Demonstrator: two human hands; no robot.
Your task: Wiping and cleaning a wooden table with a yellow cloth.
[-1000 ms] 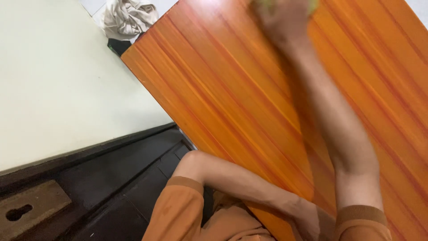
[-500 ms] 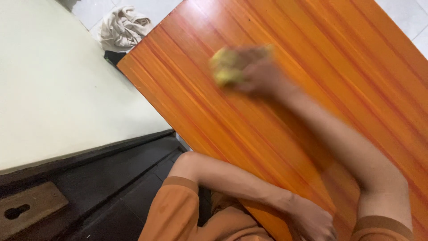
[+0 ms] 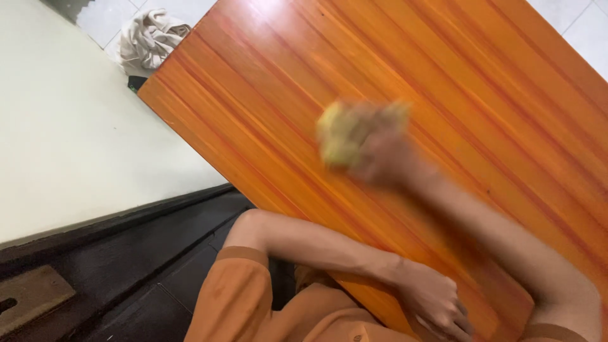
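Note:
My right hand (image 3: 383, 155) is blurred with motion and closed on a yellow-green cloth (image 3: 339, 136), pressing it onto the glossy orange wooden tabletop (image 3: 266, 114) near its middle. My left hand (image 3: 434, 301) rests at the near edge of the table, fingers curled over the edge. Both arms wear short orange sleeves.
A pale cream surface (image 3: 69, 133) lies to the left of the table. A crumpled beige cloth (image 3: 149, 41) sits on the white tiled floor at the top left. Dark floor with a brown wooden piece (image 3: 28, 297) is at the lower left.
My right hand with the cloth has come from the far edge of the tabletop back toward the middle. The left hand has stayed at the near edge.

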